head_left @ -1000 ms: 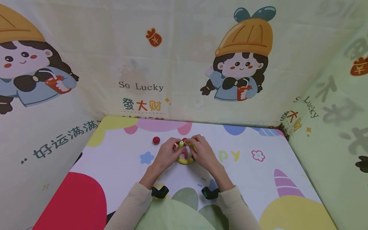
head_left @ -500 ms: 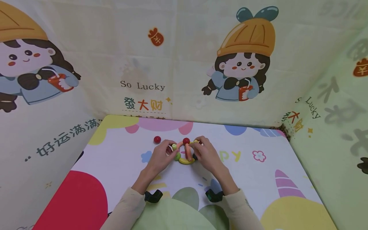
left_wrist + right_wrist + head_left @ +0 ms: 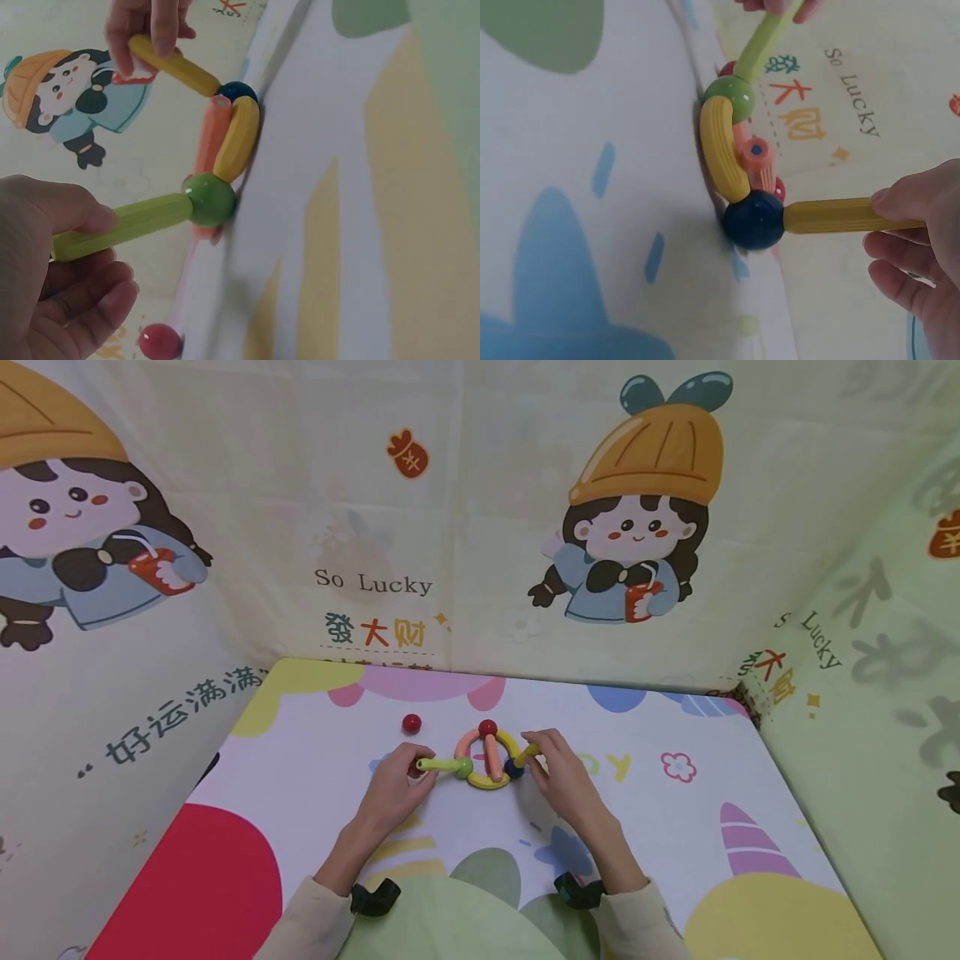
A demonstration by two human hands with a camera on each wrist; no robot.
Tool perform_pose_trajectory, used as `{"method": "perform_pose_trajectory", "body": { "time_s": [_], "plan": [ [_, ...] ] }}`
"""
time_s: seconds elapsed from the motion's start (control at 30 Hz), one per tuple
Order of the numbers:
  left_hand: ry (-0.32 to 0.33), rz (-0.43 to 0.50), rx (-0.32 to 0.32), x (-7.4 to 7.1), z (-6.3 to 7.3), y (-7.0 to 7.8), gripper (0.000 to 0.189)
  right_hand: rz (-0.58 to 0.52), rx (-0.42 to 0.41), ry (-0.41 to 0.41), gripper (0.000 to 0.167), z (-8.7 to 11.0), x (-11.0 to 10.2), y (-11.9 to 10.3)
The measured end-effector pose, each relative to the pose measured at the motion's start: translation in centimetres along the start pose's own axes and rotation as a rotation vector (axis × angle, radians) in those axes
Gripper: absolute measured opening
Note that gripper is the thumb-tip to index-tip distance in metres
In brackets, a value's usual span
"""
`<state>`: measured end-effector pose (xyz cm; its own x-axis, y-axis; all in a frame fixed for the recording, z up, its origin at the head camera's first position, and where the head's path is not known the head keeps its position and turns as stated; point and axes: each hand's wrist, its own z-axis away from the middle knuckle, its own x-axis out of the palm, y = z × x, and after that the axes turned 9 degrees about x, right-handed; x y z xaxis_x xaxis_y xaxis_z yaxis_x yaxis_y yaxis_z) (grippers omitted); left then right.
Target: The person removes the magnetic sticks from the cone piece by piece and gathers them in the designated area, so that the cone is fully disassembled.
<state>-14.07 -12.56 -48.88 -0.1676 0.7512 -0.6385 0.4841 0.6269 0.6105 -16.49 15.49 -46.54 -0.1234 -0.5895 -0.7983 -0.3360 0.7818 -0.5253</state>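
Note:
A ring of curved rods and balls lies mid-table in the head view, with a red ball (image 3: 488,727) at its far side. A yellow curved rod (image 3: 487,783) forms its near side, between a green ball (image 3: 210,199) and a dark blue ball (image 3: 754,220). From the red ball a straight salmon rod (image 3: 492,758) leans toward the near side. My left hand (image 3: 392,787) pinches a light green rod (image 3: 142,223), whose other end touches the green ball. On the opposite side, my right hand (image 3: 564,774) holds a straight yellow rod (image 3: 832,216) against the dark blue ball.
A loose red ball (image 3: 411,723) sits on the table left of the ring. The table (image 3: 322,827) has a printed cover and backs onto a patterned cloth wall (image 3: 480,527). Black wrist devices (image 3: 376,897) are worn on both arms.
Both hands have moved apart, each outward from the ring. The light green and yellow rods have swung outward with them, uncovering the ring and its straight salmon rod.

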Motion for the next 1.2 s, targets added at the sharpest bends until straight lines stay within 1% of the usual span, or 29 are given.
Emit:
{"method": "perform_pose_trajectory", "body": {
  "time_s": [0.2,0.27,0.43,0.53,0.67,0.8,1.07,1.2],
  "plan": [
    [0.004,-0.060,-0.018,-0.2,1.4,-1.1,0.025,-0.068,0.006,0.044,0.034,1.6,-0.2,1.1],
    [-0.002,-0.085,-0.033,-0.3,1.8,-1.4,0.025,-0.065,0.007,0.058,0.033,2.1,-0.1,1.5],
    [-0.062,-0.112,-0.099,-0.2,2.6,-2.0,0.021,-0.022,0.058,0.066,0.031,3.2,0.1,2.5],
    [-0.090,-0.113,-0.116,-0.2,2.9,-2.2,0.019,-0.003,0.091,0.052,0.032,3.8,0.4,3.1],
    [-0.106,-0.121,-0.125,-0.2,3.1,-2.3,0.018,0.015,0.111,0.028,0.032,4.1,0.9,3.7],
    [-0.129,-0.124,-0.140,-0.1,3.3,-2.3,0.017,0.019,0.139,-0.010,0.027,4.3,1.1,4.1],
    [-0.137,-0.115,-0.158,-0.2,3.3,-2.7,0.019,-0.015,0.203,-0.093,0.023,4.3,1.5,4.5],
    [-0.150,-0.108,-0.173,-0.1,3.2,-2.7,0.020,0.000,0.218,-0.104,0.023,4.4,1.6,4.5]
  ]
}}
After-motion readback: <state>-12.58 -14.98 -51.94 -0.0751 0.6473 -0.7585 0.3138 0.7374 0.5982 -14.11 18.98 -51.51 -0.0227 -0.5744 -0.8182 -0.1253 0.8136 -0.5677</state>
